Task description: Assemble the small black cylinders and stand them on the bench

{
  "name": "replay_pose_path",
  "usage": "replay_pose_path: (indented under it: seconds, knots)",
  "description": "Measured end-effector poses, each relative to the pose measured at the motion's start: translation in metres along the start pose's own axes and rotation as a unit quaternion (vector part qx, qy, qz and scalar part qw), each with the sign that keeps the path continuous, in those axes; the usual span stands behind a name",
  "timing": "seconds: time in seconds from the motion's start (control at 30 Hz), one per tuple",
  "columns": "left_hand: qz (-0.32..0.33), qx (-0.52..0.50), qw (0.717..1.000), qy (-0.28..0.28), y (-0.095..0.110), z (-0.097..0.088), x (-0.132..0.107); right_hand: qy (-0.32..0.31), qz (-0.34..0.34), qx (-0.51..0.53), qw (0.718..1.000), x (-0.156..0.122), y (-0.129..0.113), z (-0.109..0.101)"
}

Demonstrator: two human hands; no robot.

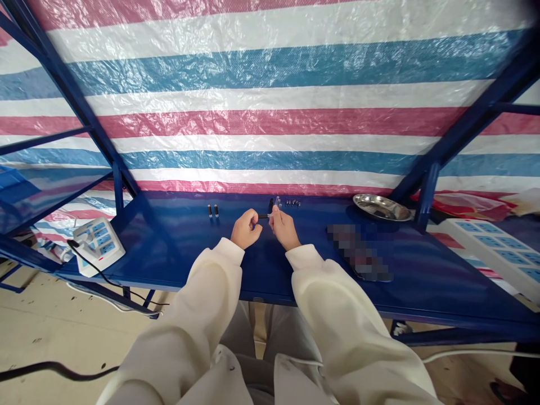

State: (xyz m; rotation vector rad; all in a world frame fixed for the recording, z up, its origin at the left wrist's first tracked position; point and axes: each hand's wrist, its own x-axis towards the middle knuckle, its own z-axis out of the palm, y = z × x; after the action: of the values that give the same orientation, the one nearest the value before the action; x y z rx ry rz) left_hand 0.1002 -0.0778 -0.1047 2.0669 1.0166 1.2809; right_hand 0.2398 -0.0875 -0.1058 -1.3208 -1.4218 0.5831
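Note:
A thin black rod-like piece [263,216] spans the gap between my hands, just above the blue table. My left hand [245,229] is closed with curled fingers on its left end. The thumb and fingers of my right hand [284,227] pinch its right end, where a pale tip shows. Behind my right hand lie small black pieces [271,202] and clear pieces [278,200], partly hidden. Several small shiny metal parts [292,203] sit in a row to their right. Left of my hands, two short black cylinders with silvery ends [213,211] are apart from each other.
The blue table [177,236] has a shiny oval metal dish [382,207] at the back right. A pixelated dark object [360,253] lies in front of it. White power strips are at the left [99,245] and right [500,256], with a black cable at the left.

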Motion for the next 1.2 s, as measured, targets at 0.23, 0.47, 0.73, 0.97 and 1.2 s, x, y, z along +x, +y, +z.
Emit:
replay_pose_path:
  seconds: [0.23,0.47,0.73,0.97,1.2]
  knots:
    - [0.005,0.034,0.999,0.016,0.001,0.001,-0.001,0.036,-0.049,-0.008,0.998,-0.001,-0.002,0.000]
    - [0.018,0.035,0.999,0.009,-0.008,0.004,0.002,0.052,-0.069,-0.051,0.995,0.001,0.002,0.001]
    - [-0.027,0.001,0.999,0.037,-0.007,0.003,0.003,0.028,-0.066,-0.095,0.993,0.000,0.000,0.001]
    - [-0.027,0.062,0.997,0.024,-0.005,0.003,0.002,0.041,-0.063,-0.093,0.993,-0.001,-0.001,0.001]
    - [-0.047,0.106,0.992,0.051,-0.001,0.004,0.003,0.016,-0.064,-0.081,0.995,-0.002,0.001,0.005]
